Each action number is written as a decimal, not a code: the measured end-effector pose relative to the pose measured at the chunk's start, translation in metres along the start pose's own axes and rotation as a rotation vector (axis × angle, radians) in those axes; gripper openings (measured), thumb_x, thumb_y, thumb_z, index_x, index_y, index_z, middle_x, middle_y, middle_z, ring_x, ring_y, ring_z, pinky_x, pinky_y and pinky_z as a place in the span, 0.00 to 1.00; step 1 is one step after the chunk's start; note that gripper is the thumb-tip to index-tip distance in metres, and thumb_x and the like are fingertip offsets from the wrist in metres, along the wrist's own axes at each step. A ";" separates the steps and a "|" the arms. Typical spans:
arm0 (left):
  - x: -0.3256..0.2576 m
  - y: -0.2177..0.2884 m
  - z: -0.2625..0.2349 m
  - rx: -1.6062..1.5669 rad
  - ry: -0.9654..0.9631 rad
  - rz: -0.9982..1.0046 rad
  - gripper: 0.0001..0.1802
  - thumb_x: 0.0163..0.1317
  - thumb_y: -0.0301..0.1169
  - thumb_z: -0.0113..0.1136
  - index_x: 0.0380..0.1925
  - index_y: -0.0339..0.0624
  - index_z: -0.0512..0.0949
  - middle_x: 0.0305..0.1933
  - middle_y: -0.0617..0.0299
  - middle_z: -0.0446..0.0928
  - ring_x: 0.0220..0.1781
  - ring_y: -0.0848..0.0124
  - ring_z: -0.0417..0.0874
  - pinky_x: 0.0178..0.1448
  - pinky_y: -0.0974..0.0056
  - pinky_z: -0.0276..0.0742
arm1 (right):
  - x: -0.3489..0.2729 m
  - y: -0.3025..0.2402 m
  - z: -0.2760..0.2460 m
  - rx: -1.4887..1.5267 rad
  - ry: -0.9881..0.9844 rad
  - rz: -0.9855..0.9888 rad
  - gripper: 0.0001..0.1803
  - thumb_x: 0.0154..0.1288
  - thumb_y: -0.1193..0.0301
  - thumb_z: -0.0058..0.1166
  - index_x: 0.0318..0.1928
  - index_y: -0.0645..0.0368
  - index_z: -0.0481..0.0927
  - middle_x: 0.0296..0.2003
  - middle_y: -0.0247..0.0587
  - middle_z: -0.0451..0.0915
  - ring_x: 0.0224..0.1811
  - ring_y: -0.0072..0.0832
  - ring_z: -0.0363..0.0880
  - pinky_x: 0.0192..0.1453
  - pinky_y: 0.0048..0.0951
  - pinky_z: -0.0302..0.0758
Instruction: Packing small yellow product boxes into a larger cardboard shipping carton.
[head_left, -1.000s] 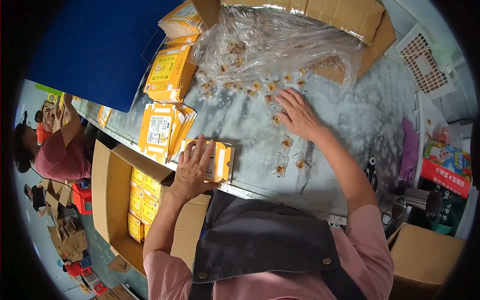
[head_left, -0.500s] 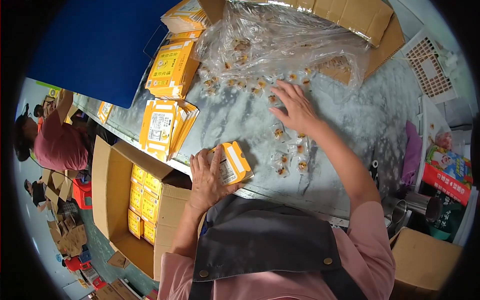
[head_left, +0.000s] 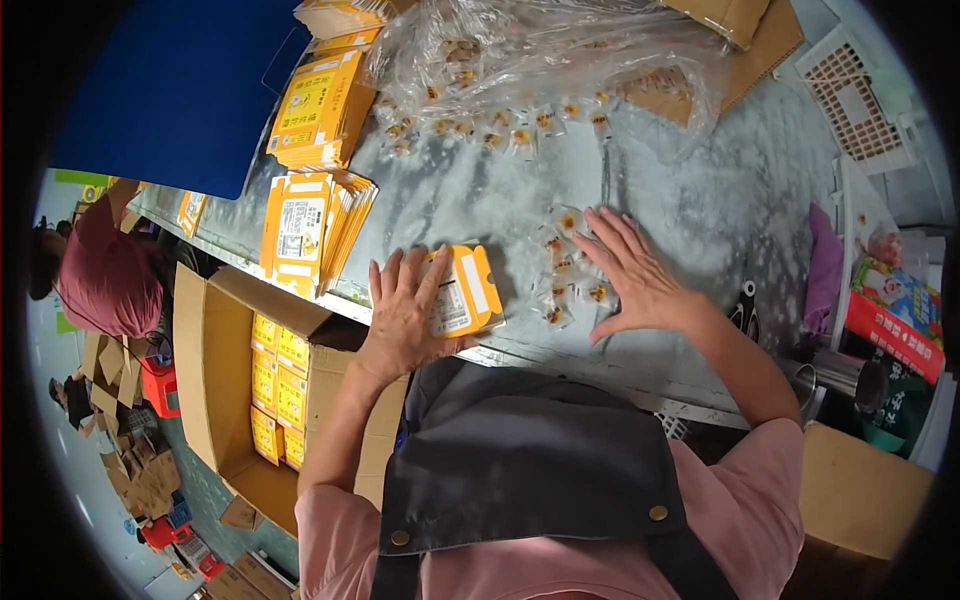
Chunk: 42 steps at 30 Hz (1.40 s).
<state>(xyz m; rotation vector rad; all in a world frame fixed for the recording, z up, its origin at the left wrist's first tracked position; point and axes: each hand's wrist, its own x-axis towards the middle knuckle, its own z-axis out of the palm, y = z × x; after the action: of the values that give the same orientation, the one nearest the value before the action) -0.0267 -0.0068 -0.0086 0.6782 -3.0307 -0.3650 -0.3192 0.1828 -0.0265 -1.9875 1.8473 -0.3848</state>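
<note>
my left hand lies spread and flat on a small yellow carton just left of the frame's centre, fingers splayed over its near side, pressing rather than gripping; its end flap stands open toward the right. my right hand is open too, palm down, fingers fanned over a little cluster of clear sachets at the centre, touching them without closing on any.

the carton looks like thin card: light, stiff along its folds, easily crushed on the broad faces, so i'd judge it best held by the long edges near the corners, thumb under and fingers over. the sachets look small, soft and slick in their film, likely to slide on the grey table; pinching one by its sealed edge seems safer than squeezing the middle.

more sachets trail across the upper middle of the frame below a big crumpled plastic bag. stacks of flat yellow cartons sit at upper left, and an open cardboard box of filled yellow cartons stands at lower left.
</note>
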 end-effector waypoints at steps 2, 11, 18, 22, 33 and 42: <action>0.016 0.001 -0.003 0.023 -0.080 0.004 0.66 0.36 0.64 0.72 0.73 0.48 0.55 0.70 0.46 0.57 0.72 0.41 0.54 0.72 0.30 0.43 | -0.002 0.001 0.005 -0.063 -0.011 0.003 0.72 0.32 0.40 0.74 0.75 0.57 0.48 0.75 0.53 0.39 0.78 0.51 0.34 0.79 0.51 0.39; 0.033 0.024 0.010 -0.041 -0.106 0.097 0.68 0.31 0.59 0.77 0.74 0.54 0.53 0.69 0.47 0.56 0.71 0.41 0.54 0.72 0.31 0.46 | 0.038 -0.008 0.036 0.057 0.133 -0.180 0.60 0.45 0.45 0.70 0.71 0.63 0.54 0.70 0.55 0.54 0.74 0.47 0.49 0.77 0.49 0.46; 0.019 0.033 0.016 -0.089 -0.006 0.092 0.68 0.30 0.58 0.78 0.73 0.51 0.54 0.64 0.46 0.58 0.66 0.45 0.59 0.67 0.40 0.54 | 0.036 -0.021 0.038 0.079 0.278 -0.172 0.55 0.45 0.55 0.74 0.68 0.65 0.58 0.68 0.51 0.57 0.72 0.45 0.54 0.75 0.45 0.56; 0.013 0.033 0.015 -0.090 0.023 0.040 0.68 0.29 0.56 0.79 0.73 0.51 0.55 0.64 0.47 0.59 0.66 0.46 0.59 0.67 0.42 0.56 | 0.015 -0.022 0.003 0.085 0.160 0.066 0.55 0.43 0.54 0.74 0.69 0.60 0.59 0.66 0.49 0.59 0.67 0.45 0.60 0.71 0.45 0.61; 0.002 0.040 0.015 -0.093 0.058 -0.008 0.67 0.28 0.55 0.79 0.72 0.51 0.56 0.64 0.48 0.60 0.66 0.46 0.60 0.66 0.42 0.56 | 0.048 -0.044 0.077 0.627 0.401 0.098 0.27 0.61 0.81 0.56 0.62 0.66 0.69 0.50 0.48 0.71 0.38 0.31 0.82 0.40 0.28 0.80; -0.014 0.031 0.012 -0.049 0.073 -0.197 0.64 0.32 0.59 0.76 0.71 0.47 0.59 0.64 0.45 0.61 0.66 0.46 0.62 0.69 0.44 0.56 | 0.094 -0.029 0.048 0.514 0.368 0.043 0.19 0.66 0.79 0.51 0.58 0.63 0.73 0.41 0.48 0.78 0.39 0.35 0.81 0.44 0.30 0.77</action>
<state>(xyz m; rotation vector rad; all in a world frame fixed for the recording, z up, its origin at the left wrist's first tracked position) -0.0276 0.0295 -0.0123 0.9680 -2.8837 -0.4072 -0.2636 0.0955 -0.0616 -1.5934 1.7515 -1.1484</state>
